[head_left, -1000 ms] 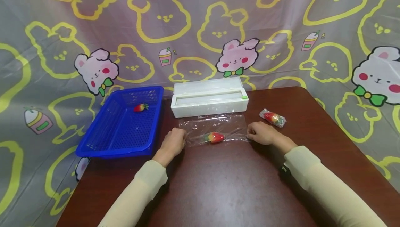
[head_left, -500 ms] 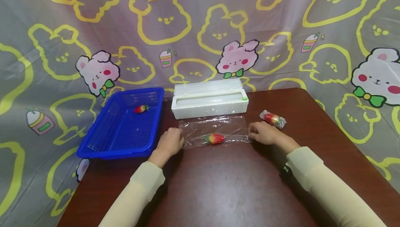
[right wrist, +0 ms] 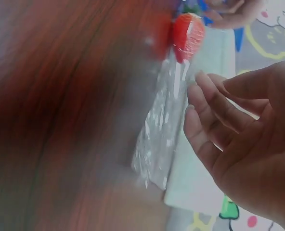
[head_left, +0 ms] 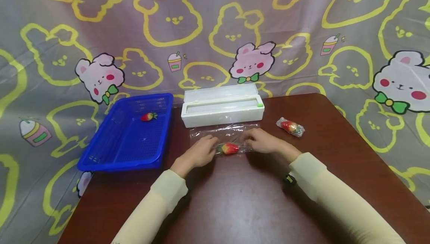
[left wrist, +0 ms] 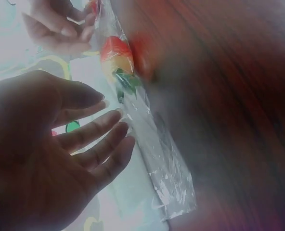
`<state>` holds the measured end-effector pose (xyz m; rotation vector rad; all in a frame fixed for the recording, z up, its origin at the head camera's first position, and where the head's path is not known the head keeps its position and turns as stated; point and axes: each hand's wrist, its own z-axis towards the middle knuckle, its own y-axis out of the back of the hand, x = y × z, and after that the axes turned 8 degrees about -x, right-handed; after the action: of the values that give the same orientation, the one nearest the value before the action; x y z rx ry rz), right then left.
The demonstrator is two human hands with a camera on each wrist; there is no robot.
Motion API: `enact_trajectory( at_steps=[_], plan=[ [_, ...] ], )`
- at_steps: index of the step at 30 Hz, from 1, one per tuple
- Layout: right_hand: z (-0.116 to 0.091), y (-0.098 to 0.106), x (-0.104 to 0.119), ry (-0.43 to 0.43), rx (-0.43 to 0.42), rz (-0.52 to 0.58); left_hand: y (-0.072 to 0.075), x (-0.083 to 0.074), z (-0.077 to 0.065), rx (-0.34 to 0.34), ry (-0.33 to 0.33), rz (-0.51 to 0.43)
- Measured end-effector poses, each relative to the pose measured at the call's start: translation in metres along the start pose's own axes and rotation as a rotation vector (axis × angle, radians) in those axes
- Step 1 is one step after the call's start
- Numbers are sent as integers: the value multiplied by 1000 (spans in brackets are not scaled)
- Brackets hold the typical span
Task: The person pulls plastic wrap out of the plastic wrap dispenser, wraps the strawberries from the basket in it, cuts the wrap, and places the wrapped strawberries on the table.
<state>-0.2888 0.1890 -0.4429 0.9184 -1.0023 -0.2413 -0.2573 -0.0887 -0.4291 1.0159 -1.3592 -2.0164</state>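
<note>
A red and yellow strawberry (head_left: pixel 230 148) with green leaves lies under the near edge of a sheet of clear plastic wrap (head_left: pixel 224 132) on the table. In the left wrist view the wrap (left wrist: pixel 169 178) is folded over the strawberry (left wrist: pixel 117 54) in a long strip. My left hand (head_left: pixel 203 150) is at the leaf end, its fingers loosely spread and holding nothing. At the strawberry's pointed end is my right hand (head_left: pixel 262 140); the right wrist view shows its fingers (right wrist: pixel 205 130) relaxed and apart beside the strip.
A white wrap dispenser box (head_left: pixel 223 117) with its lid up stands behind the sheet. At left is a blue plastic basket (head_left: pixel 124 161) with another strawberry (head_left: pixel 149 116) inside. A wrapped strawberry (head_left: pixel 290 127) lies at right. A patterned curtain (head_left: pixel 201 23) hangs behind the table.
Both hands have left the outer ends of the wrap and moved inward, close to the strawberry. Their fingers have loosened. The strawberry has stayed in place.
</note>
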Motion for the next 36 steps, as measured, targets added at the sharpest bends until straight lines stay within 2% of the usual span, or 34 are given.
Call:
enact_trajectory(
  at_steps=[3,7,11,17,21,27,32,36],
  plan=[
    [12,-11,1,-40,38,46,-4,3,5,17,10,-19],
    [15,-19,0,-107,71,59,-10,7,8,38,-14,-42],
    [13,-23,-5,-110,77,42,-14,12,7,38,-40,-42],
    [13,-20,-10,-130,68,71,-18,21,6,15,-37,-90],
    [12,-18,-16,-147,74,120,-20,31,2,8,-16,-115],
    [3,-9,-22,-177,54,169,-15,40,-7,-8,36,-147],
    [-8,-1,-29,-233,44,183,-12,46,-14,-28,82,-128],
    [-17,6,-37,-244,22,202,-11,50,-19,-50,98,-98]
  ],
)
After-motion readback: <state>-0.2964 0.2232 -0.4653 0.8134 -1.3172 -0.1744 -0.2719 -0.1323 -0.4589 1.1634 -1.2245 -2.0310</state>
